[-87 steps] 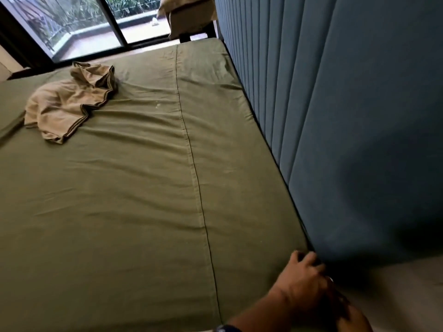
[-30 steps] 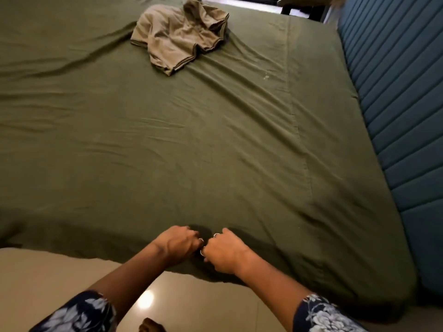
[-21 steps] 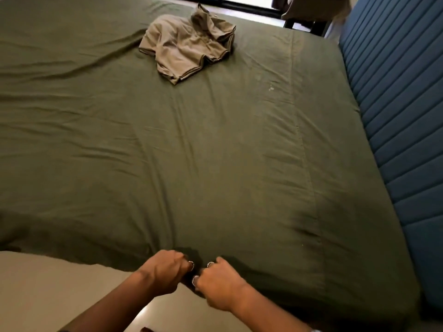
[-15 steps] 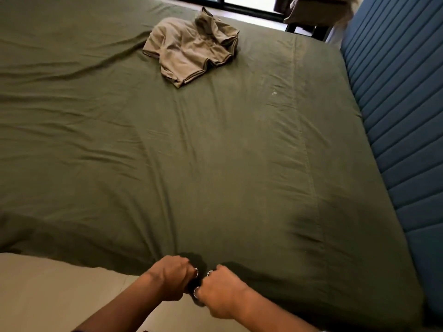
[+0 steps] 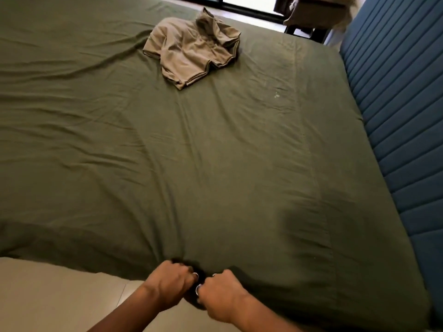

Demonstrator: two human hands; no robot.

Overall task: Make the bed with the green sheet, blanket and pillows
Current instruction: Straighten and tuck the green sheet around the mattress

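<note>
Now we hold the green sheet (image 5: 215, 178) at the near edge of the bed. Our left hand (image 5: 171, 282) and right hand (image 5: 221, 292) sit side by side, almost touching, and each grip is closed tight on a bunch of the cloth. We hold it here, we think, so we can pull the sheet flat toward us and down over the side. Folds run from our fists up across the bed, so the cloth looks pulled tight. A crumpled tan cloth (image 5: 191, 47) lies on the far part of the sheet. The blue headboard (image 5: 395, 116) stands along the right side. We see no pillows on the bed yet.
</note>
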